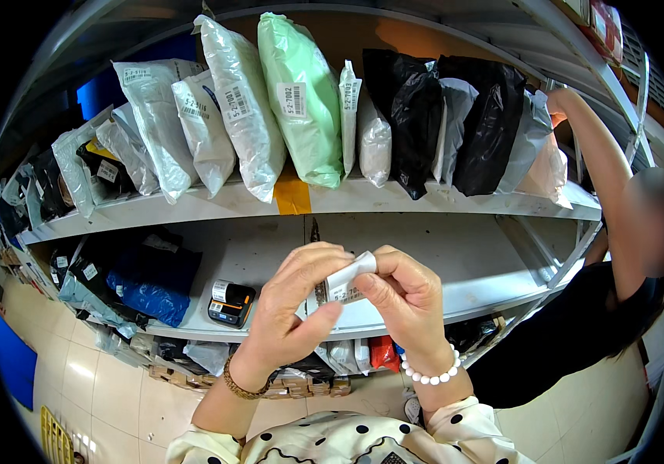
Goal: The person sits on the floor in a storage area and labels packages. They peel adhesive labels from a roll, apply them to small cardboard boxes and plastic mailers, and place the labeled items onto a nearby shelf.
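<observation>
Between my two raised hands is a small white printed label [348, 283], bent at its upper right end. The thumb and index finger of my right hand [410, 296] pinch that end. My left hand [300, 298] is at the label's left side, its fingers over the upper edge and its thumb apart below; whether it grips the label is unclear. Below and left of my left hand, a black and orange portable label printer [231, 304] sits on the middle shelf [413, 249], with a white label sticking up from it.
Plastic mailing bags, among them a green one [303, 110] and a black one [489, 127], stand along the upper shelf [355, 203]. Blue and black bags [152, 290] lie left of the printer. At the right, another person [576, 330] reaches towards the upper shelf's end.
</observation>
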Available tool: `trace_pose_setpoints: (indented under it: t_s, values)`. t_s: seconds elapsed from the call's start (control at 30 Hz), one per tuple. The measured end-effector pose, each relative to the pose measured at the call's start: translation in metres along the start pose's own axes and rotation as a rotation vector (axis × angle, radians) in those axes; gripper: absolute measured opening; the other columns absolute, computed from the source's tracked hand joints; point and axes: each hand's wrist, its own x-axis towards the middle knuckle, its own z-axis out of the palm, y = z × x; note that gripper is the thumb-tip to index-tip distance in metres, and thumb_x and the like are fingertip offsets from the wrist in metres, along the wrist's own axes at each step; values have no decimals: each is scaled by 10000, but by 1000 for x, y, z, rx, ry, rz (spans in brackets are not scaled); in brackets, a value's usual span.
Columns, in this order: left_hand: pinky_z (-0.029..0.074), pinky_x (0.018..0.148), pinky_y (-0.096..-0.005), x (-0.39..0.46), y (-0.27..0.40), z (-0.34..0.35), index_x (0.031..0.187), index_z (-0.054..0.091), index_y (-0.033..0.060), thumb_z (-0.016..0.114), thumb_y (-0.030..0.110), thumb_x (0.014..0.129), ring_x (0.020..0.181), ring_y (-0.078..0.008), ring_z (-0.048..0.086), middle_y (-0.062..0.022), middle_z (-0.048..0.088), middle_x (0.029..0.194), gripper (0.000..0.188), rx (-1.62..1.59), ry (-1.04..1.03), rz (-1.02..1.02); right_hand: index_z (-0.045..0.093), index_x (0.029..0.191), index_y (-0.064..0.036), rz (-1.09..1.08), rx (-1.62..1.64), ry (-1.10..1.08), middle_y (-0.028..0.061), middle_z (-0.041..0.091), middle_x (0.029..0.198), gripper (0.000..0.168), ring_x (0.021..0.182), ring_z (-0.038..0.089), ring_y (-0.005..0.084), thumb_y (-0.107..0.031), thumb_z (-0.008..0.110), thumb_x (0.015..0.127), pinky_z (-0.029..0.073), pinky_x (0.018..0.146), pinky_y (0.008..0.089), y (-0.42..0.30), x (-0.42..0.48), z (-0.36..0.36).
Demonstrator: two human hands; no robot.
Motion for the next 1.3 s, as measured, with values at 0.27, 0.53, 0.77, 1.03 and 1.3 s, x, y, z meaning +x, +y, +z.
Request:
trace_pose_setpoints:
  t_s: [0.27,0.53,0.77,1.03,1.3]
  values:
    - [487,715,-296,-12,-12,4,944,615,9,748,169,814,836,-206,610,-90,640,949,245,-100,120,-183,614,843,13,-29,-195,-38,71,608,788,88,702,567,159,-20,691,818,445,628,271,-1,1,-5]
    - [433,641,-249,-6,-16,4,946,649,18,729,183,838,734,-124,542,-45,610,886,213,-190,28,-209,608,895,15,-2,-135,2,56,610,799,114,723,570,133,-34,692,836,464,664,259,2,-2,-9]
    - [473,696,-251,-7,-8,10,1051,618,8,731,145,829,797,-131,578,-39,616,933,285,-282,123,-364,559,1064,14,72,-108,-90,47,594,891,232,801,569,88,-36,673,869,487,711,238,0,-6,-12]
    - [483,767,-227,-6,-1,7,1162,584,23,721,129,846,881,-101,588,-30,608,1026,360,-479,13,-415,539,1142,12,105,-26,14,28,600,865,312,795,560,69,-47,680,870,485,707,221,-6,-11,-7]
    - [494,691,-221,-13,-6,17,957,644,5,683,42,860,797,-85,592,-30,617,892,112,-510,117,-429,620,1020,16,-186,-284,-21,72,599,938,227,754,547,80,7,713,813,429,601,185,9,-9,-12]
